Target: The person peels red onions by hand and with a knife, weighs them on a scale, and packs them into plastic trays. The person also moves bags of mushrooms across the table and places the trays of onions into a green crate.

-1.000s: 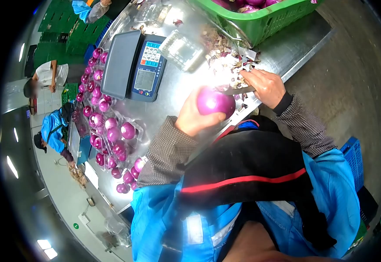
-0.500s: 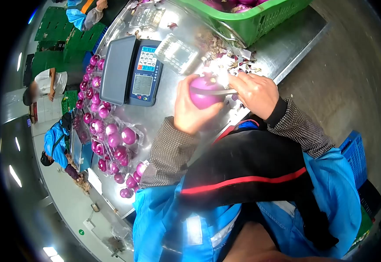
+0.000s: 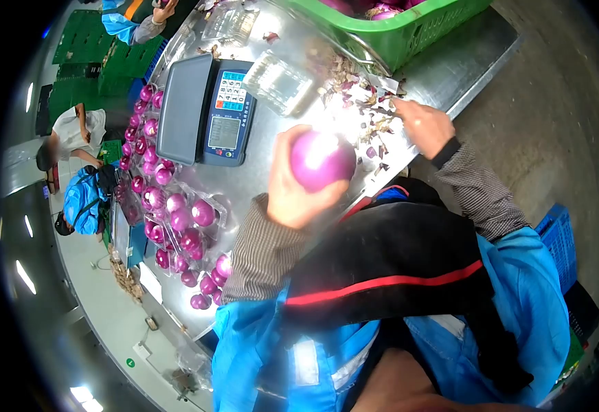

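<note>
My left hand [image 3: 292, 185] is wrapped round a large, shiny purple-red onion [image 3: 322, 161] and holds it above the steel table. Its fingers lie along the far left side, with the thumb underneath. My right hand [image 3: 426, 127] is away from the onion, over the table's near edge beside the scraps. Its fingers are curled closed, pointing at the dry onion skins [image 3: 375, 123]. No blade shows clearly there now, and what the fingers hold is hidden. A clear plastic tray [image 3: 280, 84] lies on the table beyond the onion.
A digital scale [image 3: 207, 113] stands left of the tray. Rows of purple onions [image 3: 176, 213] in clear trays line the left side. A green crate [image 3: 416, 34] with onions stands at the far right. Co-workers [image 3: 83, 199] are across the room; a blue crate [image 3: 556, 247] is on the floor.
My right hand, which held a knife blade against the onion, has moved right and away over the skins. My left hand still holds the onion, now turned with a smooth side up.
</note>
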Action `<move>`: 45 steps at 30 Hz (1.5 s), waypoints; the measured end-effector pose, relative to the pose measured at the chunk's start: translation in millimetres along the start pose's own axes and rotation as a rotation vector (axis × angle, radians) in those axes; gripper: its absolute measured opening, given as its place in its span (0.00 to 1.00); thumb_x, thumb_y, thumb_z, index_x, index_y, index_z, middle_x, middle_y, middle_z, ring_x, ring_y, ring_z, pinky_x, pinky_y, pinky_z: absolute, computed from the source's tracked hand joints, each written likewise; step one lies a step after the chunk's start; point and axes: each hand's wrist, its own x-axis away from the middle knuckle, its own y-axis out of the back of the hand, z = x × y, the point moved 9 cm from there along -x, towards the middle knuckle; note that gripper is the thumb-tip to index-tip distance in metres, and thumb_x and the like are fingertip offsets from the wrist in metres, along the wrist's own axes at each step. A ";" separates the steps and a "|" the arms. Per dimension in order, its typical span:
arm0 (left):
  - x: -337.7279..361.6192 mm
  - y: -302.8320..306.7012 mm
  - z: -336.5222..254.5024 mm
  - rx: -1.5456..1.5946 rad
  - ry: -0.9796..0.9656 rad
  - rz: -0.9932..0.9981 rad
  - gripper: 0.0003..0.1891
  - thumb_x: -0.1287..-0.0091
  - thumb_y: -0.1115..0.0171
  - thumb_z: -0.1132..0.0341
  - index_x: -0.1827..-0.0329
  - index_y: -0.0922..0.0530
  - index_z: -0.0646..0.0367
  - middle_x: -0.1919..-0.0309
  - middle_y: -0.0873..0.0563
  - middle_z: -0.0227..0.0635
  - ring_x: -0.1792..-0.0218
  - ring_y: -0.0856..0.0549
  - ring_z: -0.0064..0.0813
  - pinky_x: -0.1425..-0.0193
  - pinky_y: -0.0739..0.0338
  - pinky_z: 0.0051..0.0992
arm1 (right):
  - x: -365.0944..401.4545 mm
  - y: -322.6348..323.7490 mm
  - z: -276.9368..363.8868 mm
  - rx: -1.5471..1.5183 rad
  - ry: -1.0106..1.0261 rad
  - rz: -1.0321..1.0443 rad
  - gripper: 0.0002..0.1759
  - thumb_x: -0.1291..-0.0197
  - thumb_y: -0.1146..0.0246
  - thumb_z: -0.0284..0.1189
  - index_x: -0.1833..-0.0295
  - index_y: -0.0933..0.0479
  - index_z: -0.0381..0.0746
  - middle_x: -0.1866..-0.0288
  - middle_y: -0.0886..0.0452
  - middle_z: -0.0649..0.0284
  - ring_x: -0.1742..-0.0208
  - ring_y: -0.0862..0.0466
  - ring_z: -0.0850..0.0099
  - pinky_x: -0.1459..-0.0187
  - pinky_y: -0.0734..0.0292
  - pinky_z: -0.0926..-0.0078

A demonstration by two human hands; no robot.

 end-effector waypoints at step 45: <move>120.2 -43.6 132.6 -0.389 0.091 -0.144 0.29 0.49 0.34 0.80 0.40 0.23 0.57 0.42 0.22 0.41 0.44 0.23 0.47 0.39 0.27 0.39 | -30.8 -104.0 137.8 -0.400 0.006 0.471 0.31 0.44 0.30 0.45 0.37 0.26 0.44 0.55 0.19 0.52 0.56 0.16 0.54 0.55 0.20 0.62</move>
